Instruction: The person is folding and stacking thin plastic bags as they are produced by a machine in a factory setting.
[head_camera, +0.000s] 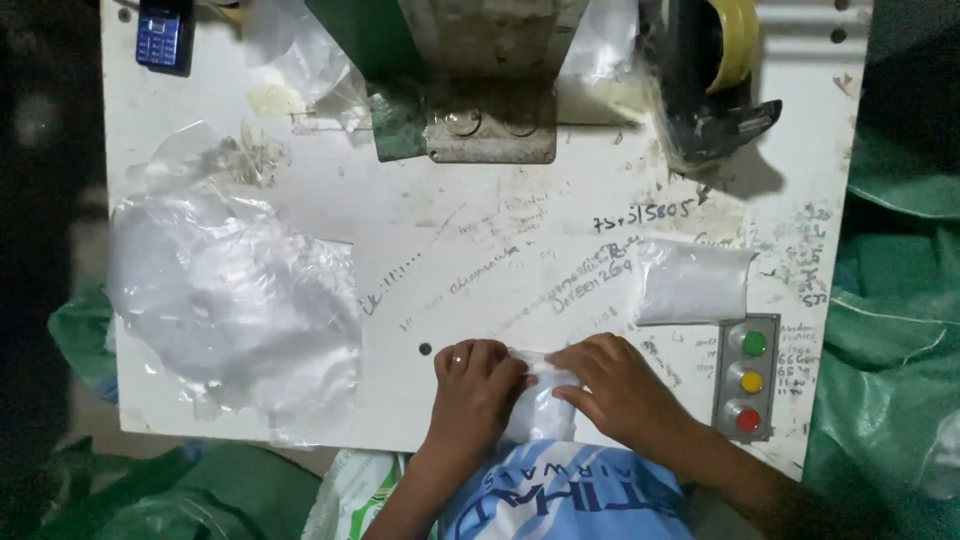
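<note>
At the table's (600, 200) near edge we hold a small plastic bag (540, 405) of white powder between our left hand (478, 385) and right hand (612, 385), fingers of both curled and pinching its top. Just beyond lies a filled bag (693, 283); empty bags (235, 300) are heaped at left.

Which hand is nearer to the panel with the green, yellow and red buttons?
The right hand. It lies just left of the button panel, apart from it, on the small plastic bag. The left hand holds the same bag farther left.
</note>
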